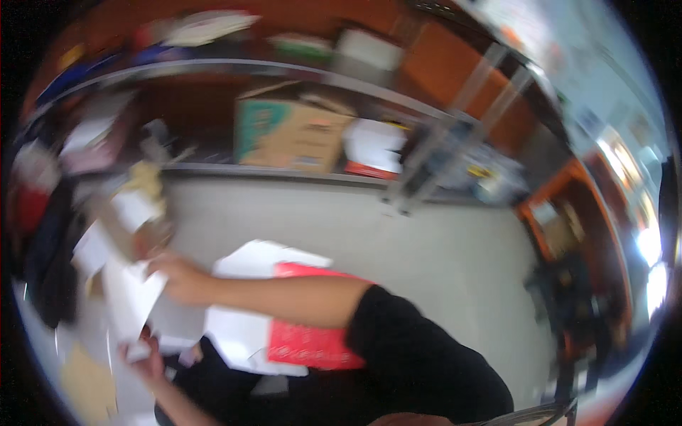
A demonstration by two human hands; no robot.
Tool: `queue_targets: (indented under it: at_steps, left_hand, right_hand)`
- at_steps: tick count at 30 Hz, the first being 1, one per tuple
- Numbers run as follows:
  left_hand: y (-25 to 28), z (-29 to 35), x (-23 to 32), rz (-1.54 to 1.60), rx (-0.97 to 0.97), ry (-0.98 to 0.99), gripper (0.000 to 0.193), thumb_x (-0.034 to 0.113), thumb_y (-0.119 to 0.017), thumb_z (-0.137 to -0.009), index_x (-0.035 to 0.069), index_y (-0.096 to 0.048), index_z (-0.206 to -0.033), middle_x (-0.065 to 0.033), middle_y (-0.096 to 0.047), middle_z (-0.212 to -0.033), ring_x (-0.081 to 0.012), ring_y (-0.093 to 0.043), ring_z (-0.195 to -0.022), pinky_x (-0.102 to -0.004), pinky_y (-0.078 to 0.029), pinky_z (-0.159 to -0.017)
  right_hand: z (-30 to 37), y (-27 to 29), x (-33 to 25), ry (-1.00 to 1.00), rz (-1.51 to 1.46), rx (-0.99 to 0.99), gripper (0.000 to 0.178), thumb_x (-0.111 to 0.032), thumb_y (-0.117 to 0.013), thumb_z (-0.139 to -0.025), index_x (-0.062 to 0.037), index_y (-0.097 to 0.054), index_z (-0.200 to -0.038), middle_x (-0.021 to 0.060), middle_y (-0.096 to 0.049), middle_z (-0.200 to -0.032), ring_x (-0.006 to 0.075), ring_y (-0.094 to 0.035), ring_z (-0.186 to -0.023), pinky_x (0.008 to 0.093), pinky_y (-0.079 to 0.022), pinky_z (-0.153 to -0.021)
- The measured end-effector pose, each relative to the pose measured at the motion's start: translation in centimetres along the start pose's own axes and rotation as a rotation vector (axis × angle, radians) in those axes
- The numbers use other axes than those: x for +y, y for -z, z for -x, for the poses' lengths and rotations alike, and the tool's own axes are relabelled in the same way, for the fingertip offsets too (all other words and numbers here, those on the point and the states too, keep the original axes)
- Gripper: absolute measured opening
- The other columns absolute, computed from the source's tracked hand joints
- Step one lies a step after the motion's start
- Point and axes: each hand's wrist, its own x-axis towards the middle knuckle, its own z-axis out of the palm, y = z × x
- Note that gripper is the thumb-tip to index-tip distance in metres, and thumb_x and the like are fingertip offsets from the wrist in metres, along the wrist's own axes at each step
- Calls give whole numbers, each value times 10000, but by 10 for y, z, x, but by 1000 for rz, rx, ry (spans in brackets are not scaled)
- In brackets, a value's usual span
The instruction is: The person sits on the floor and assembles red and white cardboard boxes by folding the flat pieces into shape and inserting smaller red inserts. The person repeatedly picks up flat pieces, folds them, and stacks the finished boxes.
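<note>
A white sheet of paper or thin card (135, 295), smeared by motion, hangs tilted at the left. My right hand (181, 278) reaches across from the right in a black sleeve and grips the sheet's right edge. Just below its lower end is my left hand (145, 361), with fingers bent around something white and blurred. Whether that is part of the same sheet I cannot tell. Under my right forearm lie a large white sheet (234, 330) and a red printed sheet (312, 346) partly on top of it.
Along the far side runs a metal shelf rack (277, 172) bearing a cardboard box (295, 135) and a white-and-red pack (373, 149). A yellowish bag (145, 181) and dark cloth (53, 255) are at the left. An orange cabinet (604, 234) stands right, with tan card (85, 380) lower left.
</note>
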Motion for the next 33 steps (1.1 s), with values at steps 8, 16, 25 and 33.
queue_targets:
  at_steps: [8,16,25,33]
  left_hand:
    - [-70,28,0,-161,-179,1,555,183,-547,-650,53,-440,-1179,-103,-533,-944,-206,-522,-824,-334,-458,-649]
    - [-109,33,-12,-1855,-69,-515,812,239,-621,-659,92,-245,-1364,-192,-347,-1339,-341,-340,-1229,-530,-238,-1007]
    - [-121,34,-29,-1557,-116,-198,291,96,-540,-824,11,-539,-1102,-165,-638,-858,-223,-634,-749,-337,-482,-684]
    - [-118,28,-18,-227,55,-160,438,18,-489,-844,12,-340,-1256,-137,-513,-1158,-194,-574,-991,-290,-502,-816]
  right_hand:
    - [-4,1,-51,8,118,-104,185,7,-623,-723,-46,-609,-899,146,-506,-1146,260,-520,-1054,324,-447,-863]
    - [1,17,-51,1,334,-127,122,-44,-615,-747,-56,-611,-869,65,-567,-1078,231,-595,-903,305,-484,-744]
    - [3,-3,-70,176,348,-238,390,-13,-595,-735,-77,-520,-1113,136,-473,-1195,290,-476,-1099,337,-413,-896]
    - [8,-3,-60,10,348,-232,514,-239,-573,-792,-114,-399,-1259,116,-369,-1305,317,-352,-1223,527,-210,-1012]
